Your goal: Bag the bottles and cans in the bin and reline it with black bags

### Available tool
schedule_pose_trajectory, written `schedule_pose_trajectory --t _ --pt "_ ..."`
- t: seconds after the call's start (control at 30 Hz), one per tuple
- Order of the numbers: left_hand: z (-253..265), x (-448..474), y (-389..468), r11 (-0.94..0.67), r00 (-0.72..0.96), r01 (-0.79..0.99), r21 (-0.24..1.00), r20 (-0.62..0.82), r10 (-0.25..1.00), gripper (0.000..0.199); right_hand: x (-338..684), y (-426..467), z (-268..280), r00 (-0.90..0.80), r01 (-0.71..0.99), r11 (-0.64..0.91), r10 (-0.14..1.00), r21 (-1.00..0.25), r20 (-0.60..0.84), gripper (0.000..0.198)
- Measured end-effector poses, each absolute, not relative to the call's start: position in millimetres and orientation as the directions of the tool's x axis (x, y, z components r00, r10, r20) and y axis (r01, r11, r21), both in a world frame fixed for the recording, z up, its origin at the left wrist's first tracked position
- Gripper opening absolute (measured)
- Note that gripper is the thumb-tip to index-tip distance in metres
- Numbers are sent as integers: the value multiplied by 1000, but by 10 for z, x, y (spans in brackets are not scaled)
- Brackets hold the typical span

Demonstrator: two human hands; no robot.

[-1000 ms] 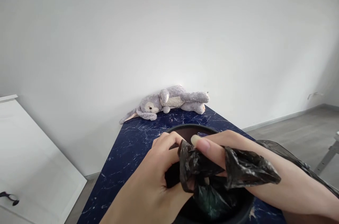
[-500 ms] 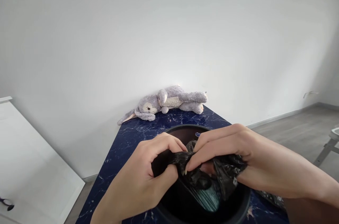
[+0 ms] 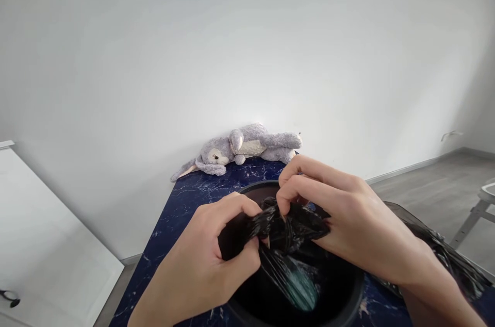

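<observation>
A thin black plastic bag (image 3: 288, 260) is gathered between my two hands over a round black bin (image 3: 255, 190). Something teal shows through the stretched film low in the bin. My left hand (image 3: 211, 255) pinches the bag's twisted top between thumb and bent fingers. From the other side, my right hand (image 3: 328, 200) has its fingers curled on another bunched part of the same bag. The right thumb is mostly hidden behind the film. The bin stands on a dark blue marbled tabletop (image 3: 154, 244).
A grey plush rabbit (image 3: 251, 146) lies on its side at the tabletop's far end, against a white wall. More black plastic (image 3: 436, 249) spreads past my right forearm. A white panel (image 3: 50, 244) stands at left, and part of a light stool (image 3: 479, 208) at right.
My right hand has lifted slightly, its fingers now bent more tightly on the bag. More black plastic shows beyond the right forearm. My left hand stays almost in place.
</observation>
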State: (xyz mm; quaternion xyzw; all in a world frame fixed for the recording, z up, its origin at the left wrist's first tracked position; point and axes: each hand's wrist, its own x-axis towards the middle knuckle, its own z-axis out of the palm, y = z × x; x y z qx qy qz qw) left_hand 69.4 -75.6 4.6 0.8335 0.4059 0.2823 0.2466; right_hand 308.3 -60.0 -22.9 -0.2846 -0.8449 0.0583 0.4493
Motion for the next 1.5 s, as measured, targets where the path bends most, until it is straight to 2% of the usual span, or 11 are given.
schedule_pose_trajectory --t 0.13,0.2,0.3,0.43,0.63,0.87,1.0,1.13,1.23,1.37,1.5 --pt "60 684 -766 -560 611 472 680 206 765 4 3064 -594 -223 -433 391 878 439 -275 787 38" --pt "56 690 -756 -541 600 437 718 215 771 17 3047 -596 -215 -444 387 892 402 -234 801 35" --pt "28 725 -733 -473 447 436 766 272 852 41 3013 -594 -210 -464 406 899 359 -166 809 34" --pt "-6 792 -718 -463 424 426 777 281 861 37 2981 -592 -211 -491 419 902 321 -104 810 33" --pt "7 806 -730 -450 331 357 819 340 881 24 3022 -592 -210 -562 390 888 438 -243 702 46" --pt "-14 719 -666 -443 226 493 749 381 896 29 3133 -552 -211 -583 346 869 495 -354 645 53" --pt "-2 720 -668 -404 152 511 759 382 911 27 3172 -549 -220 -550 368 869 490 -330 676 45" --pt "0 735 -659 -404 142 540 738 393 908 38 3159 -555 -229 -491 396 869 473 -296 732 34" --pt "-6 723 -623 -377 117 549 746 378 918 34 3152 -561 -223 -473 438 865 453 -244 756 29" --pt "-3 677 -556 -370 102 571 733 384 918 34 3172 -587 -210 -527 448 865 460 -226 715 30" --pt "-3 561 -475 -360 137 673 646 369 919 32 3201 -636 -200 -546 468 841 516 -270 661 33"
